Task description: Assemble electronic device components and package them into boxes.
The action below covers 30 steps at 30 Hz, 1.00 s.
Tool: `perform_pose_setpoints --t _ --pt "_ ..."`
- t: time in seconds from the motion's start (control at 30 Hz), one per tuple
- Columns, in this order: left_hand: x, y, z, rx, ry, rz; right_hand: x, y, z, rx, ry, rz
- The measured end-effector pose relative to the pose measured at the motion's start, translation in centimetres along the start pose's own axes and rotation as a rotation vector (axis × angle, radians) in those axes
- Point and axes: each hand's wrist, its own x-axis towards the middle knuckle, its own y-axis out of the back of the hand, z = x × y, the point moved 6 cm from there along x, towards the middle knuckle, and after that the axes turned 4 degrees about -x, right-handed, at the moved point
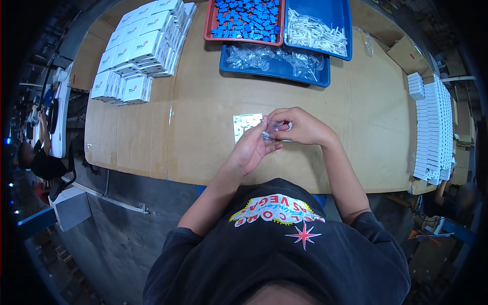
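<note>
While both hands meet over the middle of the cardboard-covered worktop (203, 142), the left hand (252, 148) and right hand (300, 127) pinch a small clear plastic bag (274, 128) between their fingertips; what sits inside is too small to tell. Just beside them lies a flat white square part (244, 124). Judging progress: the stacked white cartons (137, 51) at far left look finished, yet the red tray of blue pieces (244, 20), the blue tray of white pieces (317, 30) and the blue tray of empty clear bags (274, 61) remain well stocked, so plenty seems left.
</note>
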Motion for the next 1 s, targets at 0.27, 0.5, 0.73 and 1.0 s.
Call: perform_pose_setpoints --t 0.27,0.5,0.73,1.0 --pt "0.0 0.6 -0.7 -0.024 0.009 0.032 0.3 0.4 0.3 0.155 -0.002 -0.04" --pt "0.3 1.2 -0.8 -0.017 0.019 0.01 0.9 -0.4 1.4 0.166 -0.106 -0.176" --pt "0.8 1.5 -1.3 0.002 0.031 -0.002 0.6 -0.6 1.7 0.24 -0.141 -0.208" --pt "0.3 1.5 -1.2 0.049 0.027 -0.042 1.0 9.5 5.4 0.142 -0.14 0.217"
